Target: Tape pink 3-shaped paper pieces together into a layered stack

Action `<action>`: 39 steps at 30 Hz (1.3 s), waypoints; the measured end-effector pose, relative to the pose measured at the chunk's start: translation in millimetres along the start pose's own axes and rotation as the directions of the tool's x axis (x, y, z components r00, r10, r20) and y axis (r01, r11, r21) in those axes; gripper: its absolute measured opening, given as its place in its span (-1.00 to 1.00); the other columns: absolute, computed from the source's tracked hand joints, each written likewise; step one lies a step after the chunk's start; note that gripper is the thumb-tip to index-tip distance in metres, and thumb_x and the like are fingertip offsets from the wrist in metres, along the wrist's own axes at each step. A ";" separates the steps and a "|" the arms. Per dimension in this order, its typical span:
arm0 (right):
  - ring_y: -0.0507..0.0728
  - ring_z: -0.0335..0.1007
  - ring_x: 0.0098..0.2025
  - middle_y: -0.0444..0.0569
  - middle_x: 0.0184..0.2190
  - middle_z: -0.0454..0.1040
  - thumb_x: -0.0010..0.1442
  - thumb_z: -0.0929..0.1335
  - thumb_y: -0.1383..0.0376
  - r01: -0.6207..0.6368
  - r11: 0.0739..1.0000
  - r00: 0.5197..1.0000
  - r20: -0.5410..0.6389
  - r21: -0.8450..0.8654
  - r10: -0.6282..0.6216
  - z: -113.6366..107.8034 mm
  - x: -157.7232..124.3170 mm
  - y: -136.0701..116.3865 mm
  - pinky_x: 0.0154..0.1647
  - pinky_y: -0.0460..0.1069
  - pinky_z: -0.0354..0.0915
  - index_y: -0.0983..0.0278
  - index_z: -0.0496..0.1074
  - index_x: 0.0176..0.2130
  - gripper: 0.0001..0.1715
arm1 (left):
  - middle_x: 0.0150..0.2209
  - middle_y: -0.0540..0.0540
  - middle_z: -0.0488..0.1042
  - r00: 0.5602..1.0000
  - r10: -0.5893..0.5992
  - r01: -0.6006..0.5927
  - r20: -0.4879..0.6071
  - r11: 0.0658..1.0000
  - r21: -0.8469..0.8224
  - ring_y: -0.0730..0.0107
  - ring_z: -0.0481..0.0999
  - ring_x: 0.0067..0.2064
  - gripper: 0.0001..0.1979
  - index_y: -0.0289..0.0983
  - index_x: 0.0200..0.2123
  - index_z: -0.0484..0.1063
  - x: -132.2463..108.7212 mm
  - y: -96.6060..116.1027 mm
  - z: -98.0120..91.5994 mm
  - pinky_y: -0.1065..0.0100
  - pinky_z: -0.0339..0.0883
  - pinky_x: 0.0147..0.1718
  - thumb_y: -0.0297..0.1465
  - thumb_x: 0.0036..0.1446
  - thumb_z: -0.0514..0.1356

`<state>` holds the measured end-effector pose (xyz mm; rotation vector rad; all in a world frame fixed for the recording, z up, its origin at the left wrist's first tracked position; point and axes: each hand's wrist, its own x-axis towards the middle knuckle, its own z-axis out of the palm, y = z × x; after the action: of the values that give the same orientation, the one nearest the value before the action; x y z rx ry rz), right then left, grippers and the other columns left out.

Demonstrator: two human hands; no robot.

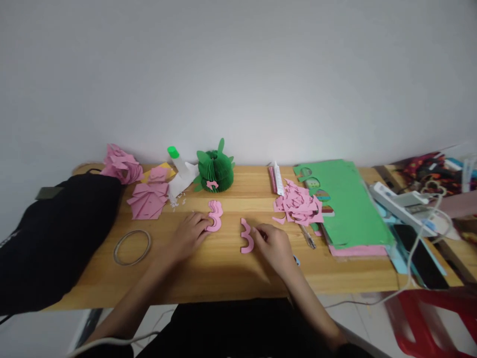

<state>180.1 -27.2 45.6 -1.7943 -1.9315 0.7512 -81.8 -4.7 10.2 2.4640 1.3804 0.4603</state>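
Observation:
On the wooden table, my left hand [193, 232] has its fingers curled at the edge of a small stack of pink scalloped paper cutouts [215, 215], fanned out like the number 3. Another pink scalloped paper cutout [246, 236] stands alone to the right. My right hand [275, 243] pinches at its right edge with thumb and forefinger; the other fingers are folded in. Behind the stack sits a green pleated paper ball [216, 171] with green leaf shapes and a small pink bow [212, 185].
Pink paper scraps [300, 204], a glue tube [278, 178] and a craft knife [308, 236] lie right, beside green paper sheets [350, 204]. A phone [419, 253] and power strip [402, 209] are farther right. Left are a tape ring [132, 247], black bag [70, 233], folded pink paper [149, 200] and glue stick [179, 161].

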 end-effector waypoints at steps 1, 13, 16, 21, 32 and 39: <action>0.12 0.49 -0.46 -0.01 -0.47 0.61 0.31 0.25 0.20 0.013 1.000 1.000 0.009 0.008 -0.013 0.7 -0.4 -2.4 -0.45 -0.06 0.18 0.23 0.52 -0.43 -0.63 | -0.14 -0.17 0.52 1.000 -0.005 0.005 -0.004 1.000 0.003 0.21 0.48 -0.07 -0.83 -0.24 -0.16 0.50 -0.3 0.7 1.2 0.17 0.39 -0.05 -0.43 0.25 0.11; 0.16 0.55 -0.40 0.02 -0.44 0.62 0.23 0.29 0.37 0.157 0.986 0.976 0.161 -0.058 -0.145 12.8 -6.6 -22.1 -0.38 -0.06 0.21 0.27 0.52 -0.38 -0.77 | -0.12 -0.24 0.51 0.949 -0.265 0.297 -0.169 0.933 0.203 0.04 0.49 -0.09 -0.77 -0.26 -0.16 0.51 -69.1 -27.3 -27.0 0.04 0.39 -0.11 -0.27 0.21 0.16; 0.15 0.53 -0.38 0.03 -0.43 0.62 0.23 0.30 0.39 0.224 0.971 0.953 0.225 -0.079 -0.202 15.5 -9.5 -30.5 -0.36 -0.06 0.20 0.27 0.52 -0.39 -0.77 | -0.15 -0.23 0.53 0.926 -0.308 0.357 -0.218 0.903 0.238 0.06 0.49 -0.11 -0.76 -0.23 -0.20 0.53 -78.3 -34.8 -31.2 0.06 0.38 -0.11 -0.29 0.23 0.10; 0.13 0.52 -0.33 -0.01 -0.38 0.62 0.20 0.34 0.41 0.362 0.930 0.882 0.347 -0.069 -0.318 15.7 -17.3 -42.3 -0.33 -0.06 0.17 0.25 0.53 -0.42 -0.80 | -0.16 -0.23 0.52 0.886 -0.350 0.432 -0.305 0.861 0.268 0.05 0.47 -0.09 -0.73 -0.20 -0.20 0.54 -64.8 -46.2 -27.8 0.07 0.36 -0.10 -0.34 0.22 0.04; 0.18 0.55 -0.29 0.06 -0.30 0.63 0.34 0.25 0.32 0.203 0.971 0.963 0.208 -0.129 -0.173 2.3 -29.6 -3.0 -0.32 -0.03 0.21 0.27 0.54 -0.28 -0.71 | -0.12 -0.32 0.51 0.876 -0.343 0.441 -0.338 0.855 0.274 -0.07 0.46 -0.05 -0.67 -0.30 -0.14 0.54 -23.5 -63.4 -47.0 -0.02 0.33 -0.07 -0.35 0.22 0.02; 0.15 0.53 -0.36 -0.04 -0.38 0.62 0.31 0.30 0.25 0.167 0.980 0.975 0.167 -0.108 -0.148 -18.6 -33.4 12.9 -0.37 -0.05 0.17 0.22 0.55 -0.23 -0.78 | -0.14 -0.26 0.50 0.906 -0.296 0.371 -0.303 0.899 0.233 -0.04 0.46 -0.05 -0.68 -0.29 -0.25 0.54 -7.6 -71.2 -66.0 0.02 0.33 -0.09 -0.29 0.23 0.01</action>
<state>204.8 -57.8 54.3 -1.6673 -2.2383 0.7560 -167.1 30.4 41.4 2.3594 2.0721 0.5502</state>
